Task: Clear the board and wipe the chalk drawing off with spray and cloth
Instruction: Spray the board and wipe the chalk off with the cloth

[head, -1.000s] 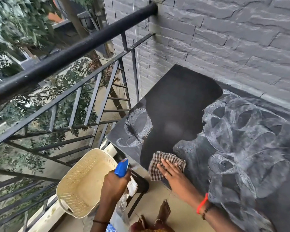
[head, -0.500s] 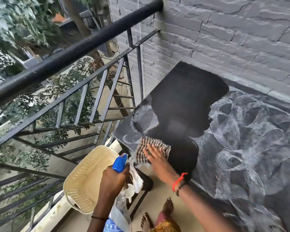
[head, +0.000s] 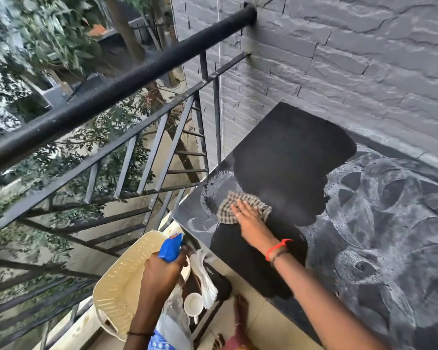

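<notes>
Now, from the left: the black railing [head: 111, 97] runs past a cream basket [head: 122, 281] down at the balcony edge. Just beside it my left hand [head: 162, 276] grips the spray bottle [head: 171, 247], fingers curled round its neck under the blue head. The nozzle seems to point toward the near corner of the board [head: 288, 160].

Further right, my right hand [head: 250, 221] lies flat on the checked cloth [head: 225, 210]. Its fingers are straight and pinch nothing, only pressing the cloth onto the board near its left edge. A pale chalk ring [head: 211, 188] shows just beside the cloth.

To do this stroke well, I judge I should bear down evenly through the palm and sweep in overlapping passes. That left corner wants finishing before I work rightward. Dry chalk will likely smear, so a fresh spray ahead of the cloth should help, and a turn of the cloth once it greys.

The board sits against the grey brick wall [head: 364, 59]. Its middle is wiped to a deep matt black with a ragged border. To the right the chalk drawing [head: 390, 210] covers the surface in overlapping curves and petal shapes, grey-white and cloudy, untouched by the cloth.
</notes>
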The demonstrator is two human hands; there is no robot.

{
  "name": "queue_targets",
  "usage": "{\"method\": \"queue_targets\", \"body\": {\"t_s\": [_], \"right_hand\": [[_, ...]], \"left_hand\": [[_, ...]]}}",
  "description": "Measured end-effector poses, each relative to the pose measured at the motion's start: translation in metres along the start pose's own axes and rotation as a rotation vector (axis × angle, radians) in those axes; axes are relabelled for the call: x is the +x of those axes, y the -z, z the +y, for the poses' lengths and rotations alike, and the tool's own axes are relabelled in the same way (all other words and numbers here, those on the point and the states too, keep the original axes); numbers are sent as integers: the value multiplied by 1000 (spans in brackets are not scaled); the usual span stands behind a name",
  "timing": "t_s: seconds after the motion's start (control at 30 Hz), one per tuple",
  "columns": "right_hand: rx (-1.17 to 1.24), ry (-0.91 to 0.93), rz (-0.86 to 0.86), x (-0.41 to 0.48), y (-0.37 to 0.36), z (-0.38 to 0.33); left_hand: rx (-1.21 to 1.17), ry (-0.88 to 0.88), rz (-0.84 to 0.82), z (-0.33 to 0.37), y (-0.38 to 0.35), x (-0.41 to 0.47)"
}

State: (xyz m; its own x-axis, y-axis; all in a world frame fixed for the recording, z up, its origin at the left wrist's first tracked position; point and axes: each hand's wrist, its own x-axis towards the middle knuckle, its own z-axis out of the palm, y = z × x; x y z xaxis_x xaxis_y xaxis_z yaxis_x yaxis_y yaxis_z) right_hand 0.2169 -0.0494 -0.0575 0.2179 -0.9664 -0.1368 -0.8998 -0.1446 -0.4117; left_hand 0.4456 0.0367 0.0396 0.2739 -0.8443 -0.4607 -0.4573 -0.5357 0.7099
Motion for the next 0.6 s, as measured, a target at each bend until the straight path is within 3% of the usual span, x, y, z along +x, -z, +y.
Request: {"method": "queue_targets", "body": {"t_s": [0.1,0.2,0.33,0.47,0.6], "right_hand": [[-30,87,-51,15,-14,-50],[-75,256,12,-5,-32,-69],[-217,367,-206,-48,-37,-29],[-137,215,-142,-34,-9,39],[-68,96,-42,64,18,56]], "left_hand": [[11,-6,0,2,2,12],[4,1,35,8,6,24],[-3,3,83,14,13,39],[-15,1,103,25,18,52],[-23,40,93,31,15,61]]}}
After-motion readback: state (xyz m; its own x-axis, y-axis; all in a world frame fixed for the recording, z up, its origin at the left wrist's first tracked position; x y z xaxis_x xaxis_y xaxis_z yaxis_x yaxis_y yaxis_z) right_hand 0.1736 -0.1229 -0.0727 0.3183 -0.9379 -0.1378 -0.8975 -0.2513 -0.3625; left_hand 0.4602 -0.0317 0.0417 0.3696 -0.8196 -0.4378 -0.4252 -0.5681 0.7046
